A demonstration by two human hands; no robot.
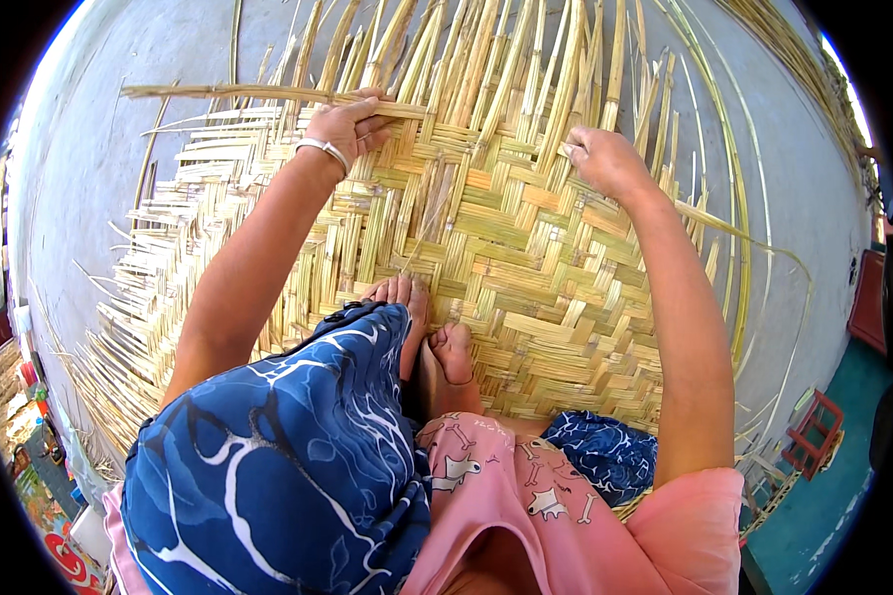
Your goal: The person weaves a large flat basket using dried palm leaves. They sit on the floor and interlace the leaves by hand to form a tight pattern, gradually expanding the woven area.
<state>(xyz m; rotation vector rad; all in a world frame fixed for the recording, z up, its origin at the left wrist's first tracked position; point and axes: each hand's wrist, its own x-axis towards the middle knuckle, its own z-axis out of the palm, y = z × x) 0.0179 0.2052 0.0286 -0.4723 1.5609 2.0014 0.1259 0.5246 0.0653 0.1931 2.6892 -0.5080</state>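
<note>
A large mat of flat, split yellow-green cane strips lies under me, woven in a zigzag pattern. Its far edge ends in loose upright strips. My left hand, with a pale bangle at the wrist, has its fingers round a long flat cane strip. That strip runs sideways across the base of the loose ones, its long end sticking out to the left. On the far right part of the weave, my right hand is closed, thumb and fingers pinching a pale strip end, mostly hidden by the fingers.
My bare feet rest on the mat. Uneven strip ends fringe its left side. Long thin canes lie on the grey floor to the right, a bundle of stalks beyond. A small red-brown stool-like frame stands at lower right.
</note>
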